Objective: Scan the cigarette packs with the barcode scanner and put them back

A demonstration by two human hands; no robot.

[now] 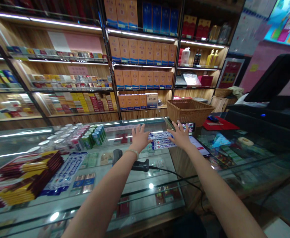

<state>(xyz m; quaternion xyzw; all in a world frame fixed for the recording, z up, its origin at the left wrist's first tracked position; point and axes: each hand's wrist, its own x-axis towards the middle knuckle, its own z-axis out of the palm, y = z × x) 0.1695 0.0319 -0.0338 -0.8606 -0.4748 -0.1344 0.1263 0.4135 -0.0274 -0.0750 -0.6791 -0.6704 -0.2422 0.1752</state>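
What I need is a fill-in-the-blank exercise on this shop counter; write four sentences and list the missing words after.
1. Between the left grip and the right grip lies a small batch of packets, mostly blue and ____.
2. In the picture, the ____ forearm crosses over the black scanner.
3. The mouse lies on a ____ mat.
4. In the picture, the monitor stands to the ____ of the wicker basket.

Missing words: white; left; red; right.
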